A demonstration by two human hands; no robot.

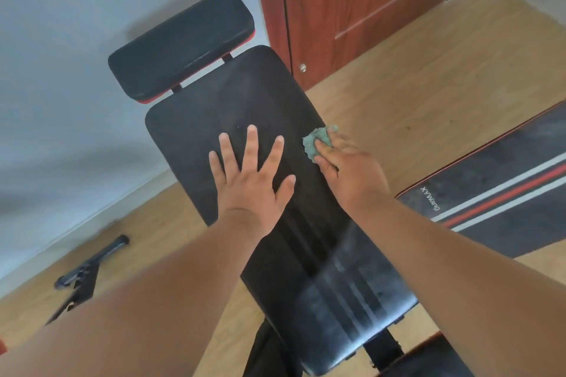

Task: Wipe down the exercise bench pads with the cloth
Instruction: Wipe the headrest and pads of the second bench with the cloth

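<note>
So my left hand [251,174] is flat on the long back pad [245,119] of the bench, fingers straight and spread, palm down around the middle of it. My right hand [346,168] is over at the pad's right edge, fingers curled round a bunched-up green cloth [315,141] and pressing it against the side of the pad, right where the black surface drops off toward the floor. The two hands are near each other but not touching, with a strip of bare pad between them.

Up past my fingers there's plenty of open pad before its top edge, then a small gap with two black posts, then the headrest pad [180,43] with red trim underneath. The near end of the back pad looks dusty grey with streaks in it.

Off the right edge it's open wood floor [413,76], then a black mat with red and white stripes [496,190]. Left of the bench there's a loose black metal bracket [88,272] on the floor near the white wall [61,70]. A reddish-brown door [352,0] stands behind the headrest.
</note>
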